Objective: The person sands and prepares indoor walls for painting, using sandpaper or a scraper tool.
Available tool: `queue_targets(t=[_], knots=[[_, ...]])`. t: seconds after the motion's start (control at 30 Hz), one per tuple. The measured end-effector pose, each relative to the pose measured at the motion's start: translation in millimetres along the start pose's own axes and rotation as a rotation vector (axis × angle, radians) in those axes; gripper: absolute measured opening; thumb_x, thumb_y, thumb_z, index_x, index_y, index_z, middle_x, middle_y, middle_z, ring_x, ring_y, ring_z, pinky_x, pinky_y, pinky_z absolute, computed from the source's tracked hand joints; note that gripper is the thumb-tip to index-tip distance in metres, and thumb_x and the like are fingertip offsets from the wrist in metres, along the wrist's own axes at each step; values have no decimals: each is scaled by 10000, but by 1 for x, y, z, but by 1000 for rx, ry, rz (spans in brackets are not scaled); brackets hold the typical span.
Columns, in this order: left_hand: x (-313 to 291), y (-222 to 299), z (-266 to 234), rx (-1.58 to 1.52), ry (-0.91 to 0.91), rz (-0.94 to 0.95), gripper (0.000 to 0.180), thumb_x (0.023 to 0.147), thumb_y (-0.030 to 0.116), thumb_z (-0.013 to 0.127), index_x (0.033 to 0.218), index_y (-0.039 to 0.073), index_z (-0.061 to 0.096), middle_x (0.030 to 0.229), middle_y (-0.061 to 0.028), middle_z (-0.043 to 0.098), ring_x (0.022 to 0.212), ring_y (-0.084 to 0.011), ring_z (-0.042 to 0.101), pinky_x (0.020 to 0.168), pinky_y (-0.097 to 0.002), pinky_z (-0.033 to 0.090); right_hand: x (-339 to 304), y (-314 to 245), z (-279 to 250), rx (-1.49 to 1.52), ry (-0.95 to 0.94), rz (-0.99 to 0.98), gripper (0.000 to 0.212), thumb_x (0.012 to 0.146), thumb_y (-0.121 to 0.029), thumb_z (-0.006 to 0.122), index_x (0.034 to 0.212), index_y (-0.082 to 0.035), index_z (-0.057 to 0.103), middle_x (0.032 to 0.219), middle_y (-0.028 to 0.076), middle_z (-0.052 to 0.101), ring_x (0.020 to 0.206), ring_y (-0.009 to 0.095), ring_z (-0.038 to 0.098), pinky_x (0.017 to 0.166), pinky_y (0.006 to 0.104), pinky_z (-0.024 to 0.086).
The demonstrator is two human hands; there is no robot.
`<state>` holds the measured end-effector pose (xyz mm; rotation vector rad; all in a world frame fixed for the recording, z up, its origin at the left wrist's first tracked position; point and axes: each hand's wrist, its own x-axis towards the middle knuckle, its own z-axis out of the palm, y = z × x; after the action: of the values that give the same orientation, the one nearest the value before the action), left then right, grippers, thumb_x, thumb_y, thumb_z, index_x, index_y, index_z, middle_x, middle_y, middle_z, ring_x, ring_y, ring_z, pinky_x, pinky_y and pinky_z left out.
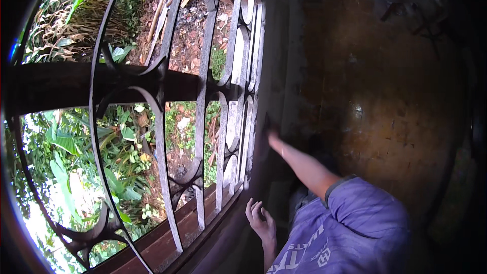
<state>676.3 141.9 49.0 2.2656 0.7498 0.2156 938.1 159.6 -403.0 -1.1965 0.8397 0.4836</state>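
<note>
Likely a home, dim indoors: iron window bars (161, 147) front leafy plants (63, 142) outside; the brown floor (365, 76) looks worn.

Window grille (162, 137): long metal bars with curved scroll pieces between them, grey and worn-looking on the lit faces, dark elsewhere. Stands upright at left, above a red-brown sill (157, 234); bars look bowed at lens rim.

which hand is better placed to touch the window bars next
Probably the left hand: its loosely curled fingers look free and near the window bars. The right hand reaches forward into shadow, its fingers too dark to make out.
</note>
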Motion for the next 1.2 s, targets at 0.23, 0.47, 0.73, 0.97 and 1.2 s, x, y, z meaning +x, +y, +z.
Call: queue_targets(t=[0.23, 0.47, 0.73, 0.97, 1.2], knots=[[-3, -21, -20, 127, 58, -121, 217, 806, -88, 559, 993, 11, 607, 1199, -191, 552, 1070, -298, 583, 863, -369, 488, -280, 108, -20, -575, -672, 896, 292, 913, -133, 478, 1158, -53, 614, 1152, 113, 634, 1047, 252, 603, 905, 365, 479], [-8, -12, -9, 11, 14, -186, 177, 808, -84, 561, 955, -2, 618, 1147, -188, 586, 1070, -314, 592, 892, -387, 480, -4, 56, 42, -713, -342, 36, 378, 900, -236, 503, 1222, -52, 576, 1224, 157, 597, 1142, 253, 569, 952, 345, 452], [-49, -41, -10, -28, -19, -211, 210, 798, -105, 544, 959, -3, 632, 1182, -164, 570, 1012, -270, 610, 861, -355, 495, -152, 83, 49, -518, -52, -481, 500, 953, -198, 415, 1378, 56, 340, 1445, 225, 357, 1326, 328, 361, 1101, 343, 285], [-86, -76, -22, -101, 20, -215, 399, 812, 60, 657, 1207, 54, 604, 1350, -193, 454, 1240, -332, 467, 1043, -384, 365, -317, 43, -66, -1003, -1425, 346, 361, 802, -5, 508, 1157, 40, 557, 1068, 181, 621, 917, 242, 622, 739, 396, 526], [-134, -127, -23, -534, -22, -511, 750, 855, 186, 694, 1437, -20, 267, 1399, -188, 400, 1281, -260, 421, 1058, -358, 349, -417, -13, -113, -865, -1430, 437, 549, 815, -20, 585, 1350, 13, 463, 1106, 82, 613, 920, 160, 603, 782, 310, 508]])
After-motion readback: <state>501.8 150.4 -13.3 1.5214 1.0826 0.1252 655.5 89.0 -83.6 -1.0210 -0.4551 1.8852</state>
